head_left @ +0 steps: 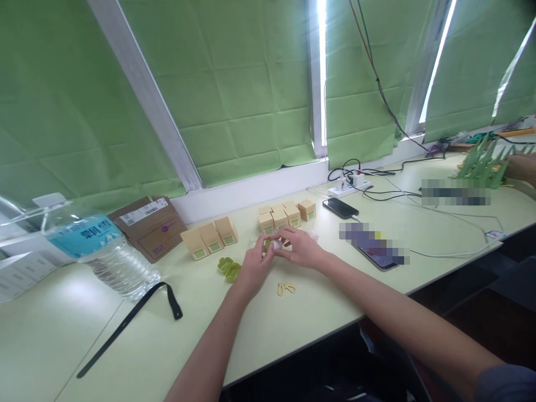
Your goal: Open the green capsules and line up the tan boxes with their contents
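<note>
Over the middle of the table, my left hand and my right hand meet, fingers closed around a small round white-and-green piece. Its exact kind is too small to tell and partly covered by fingers. Left of my left hand lie several green flower-shaped pieces. A looped pale yellow cord rests on the table nearer to me. Just beyond my hands stand several small closed kraft boxes with green labels. Further left, a row of similar boxes has raised flaps. Clear plastic partly shows behind my fingers.
At left are a large water bottle, a flattened brown carton and a black strap. Two phones, one black, a power strip and cables lie right. Another person's hand touches green spiky pieces.
</note>
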The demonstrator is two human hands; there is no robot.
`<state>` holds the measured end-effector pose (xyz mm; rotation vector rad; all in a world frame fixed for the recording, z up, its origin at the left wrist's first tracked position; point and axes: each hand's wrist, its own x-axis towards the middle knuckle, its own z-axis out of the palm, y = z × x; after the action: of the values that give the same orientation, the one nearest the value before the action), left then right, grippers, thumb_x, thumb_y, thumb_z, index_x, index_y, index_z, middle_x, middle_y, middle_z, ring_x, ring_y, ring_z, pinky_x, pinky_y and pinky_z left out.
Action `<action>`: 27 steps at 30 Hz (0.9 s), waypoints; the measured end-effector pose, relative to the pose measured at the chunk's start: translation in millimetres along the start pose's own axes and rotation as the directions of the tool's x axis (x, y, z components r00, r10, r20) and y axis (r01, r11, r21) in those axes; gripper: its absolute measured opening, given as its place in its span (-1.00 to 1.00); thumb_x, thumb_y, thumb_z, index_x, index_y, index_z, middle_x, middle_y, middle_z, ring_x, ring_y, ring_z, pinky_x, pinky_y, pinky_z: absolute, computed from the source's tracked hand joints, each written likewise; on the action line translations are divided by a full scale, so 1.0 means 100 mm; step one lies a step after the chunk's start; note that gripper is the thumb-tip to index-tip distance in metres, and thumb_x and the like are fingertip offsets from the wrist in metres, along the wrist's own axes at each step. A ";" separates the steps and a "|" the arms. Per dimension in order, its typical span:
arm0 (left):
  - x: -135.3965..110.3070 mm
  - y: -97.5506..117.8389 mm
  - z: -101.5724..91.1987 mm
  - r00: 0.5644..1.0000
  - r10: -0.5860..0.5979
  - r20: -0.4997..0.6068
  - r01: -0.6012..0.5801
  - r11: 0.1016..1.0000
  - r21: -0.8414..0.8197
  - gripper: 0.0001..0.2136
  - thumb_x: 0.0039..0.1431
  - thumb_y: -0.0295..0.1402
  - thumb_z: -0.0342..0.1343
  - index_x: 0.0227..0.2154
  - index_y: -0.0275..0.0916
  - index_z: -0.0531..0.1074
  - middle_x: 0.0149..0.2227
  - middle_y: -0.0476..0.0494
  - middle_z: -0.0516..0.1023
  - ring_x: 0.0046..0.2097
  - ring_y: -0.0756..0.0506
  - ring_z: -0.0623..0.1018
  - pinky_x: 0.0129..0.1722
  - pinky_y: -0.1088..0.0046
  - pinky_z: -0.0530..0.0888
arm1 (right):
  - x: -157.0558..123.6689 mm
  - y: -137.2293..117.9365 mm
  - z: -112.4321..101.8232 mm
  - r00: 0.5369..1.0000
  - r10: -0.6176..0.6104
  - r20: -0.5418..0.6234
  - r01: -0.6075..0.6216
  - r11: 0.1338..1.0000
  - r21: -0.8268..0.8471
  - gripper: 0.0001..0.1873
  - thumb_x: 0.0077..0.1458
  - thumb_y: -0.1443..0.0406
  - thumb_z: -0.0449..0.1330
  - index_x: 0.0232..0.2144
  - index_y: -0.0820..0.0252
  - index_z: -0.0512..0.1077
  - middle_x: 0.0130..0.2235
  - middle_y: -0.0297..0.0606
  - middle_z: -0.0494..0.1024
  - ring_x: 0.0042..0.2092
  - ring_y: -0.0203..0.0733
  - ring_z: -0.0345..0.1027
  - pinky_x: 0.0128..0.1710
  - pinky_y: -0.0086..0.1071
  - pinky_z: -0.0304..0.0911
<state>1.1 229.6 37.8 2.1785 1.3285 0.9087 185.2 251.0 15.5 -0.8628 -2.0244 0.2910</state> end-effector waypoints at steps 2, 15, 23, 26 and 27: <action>0.01 -0.01 0.01 1.000 0.005 -0.004 -0.004 0.999 0.044 -0.68 0.37 -0.13 -0.14 0.02 -0.13 0.36 -0.37 -0.02 0.57 -0.42 -0.07 0.46 -0.33 0.41 0.34 | 0.00 -0.02 0.00 1.000 -0.013 -0.004 0.013 1.000 -0.013 -0.71 0.16 0.24 0.27 -0.05 0.10 0.47 -0.15 -0.20 0.50 -0.16 -0.16 0.43 -0.18 -0.26 0.43; 0.01 -0.04 0.03 0.998 0.054 0.023 -0.058 0.969 0.240 -0.71 0.37 -0.20 -0.19 -0.01 -0.11 0.36 -0.37 -0.06 0.52 -0.37 -0.13 0.46 -0.34 0.39 0.28 | 0.01 -0.02 0.02 1.000 -0.013 0.005 0.013 0.994 -0.104 -0.85 0.02 0.34 0.27 -0.29 0.16 0.43 -0.31 -0.30 0.46 -0.32 -0.26 0.35 -0.32 -0.39 0.28; 0.02 -0.01 0.06 0.999 0.017 0.029 -0.027 0.923 0.385 -0.71 0.39 -0.22 -0.22 0.00 -0.12 0.32 -0.39 -0.05 0.51 -0.40 -0.13 0.47 -0.39 0.42 0.19 | 0.01 -0.06 0.04 0.999 -0.039 0.025 0.044 0.975 -0.217 -0.75 -0.03 0.37 0.28 -0.23 0.20 0.39 -0.26 -0.28 0.44 -0.34 -0.28 0.31 -0.36 -0.42 0.18; 0.03 0.02 0.06 0.999 0.026 0.029 -0.036 0.894 0.446 -0.72 0.39 -0.25 -0.23 0.00 -0.14 0.32 -0.41 -0.06 0.50 -0.40 -0.14 0.47 -0.38 0.41 0.19 | 0.02 -0.06 0.05 0.999 -0.043 0.024 0.047 0.971 -0.236 -0.77 -0.01 0.36 0.27 -0.26 0.19 0.35 -0.25 -0.26 0.43 -0.34 -0.27 0.30 -0.38 -0.42 0.16; 0.03 0.04 0.07 0.999 0.030 0.030 -0.040 0.888 0.459 -0.72 0.39 -0.26 -0.24 -0.01 -0.14 0.31 -0.41 -0.07 0.51 -0.40 -0.15 0.47 -0.37 0.41 0.19 | 0.02 -0.07 0.05 0.999 -0.043 0.024 0.047 0.969 -0.243 -0.78 -0.01 0.35 0.27 -0.26 0.19 0.35 -0.25 -0.26 0.43 -0.33 -0.26 0.29 -0.38 -0.42 0.15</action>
<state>9.0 230.5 36.6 2.5591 1.6305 0.6208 177.5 248.1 17.3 -0.9652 -2.1230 0.0239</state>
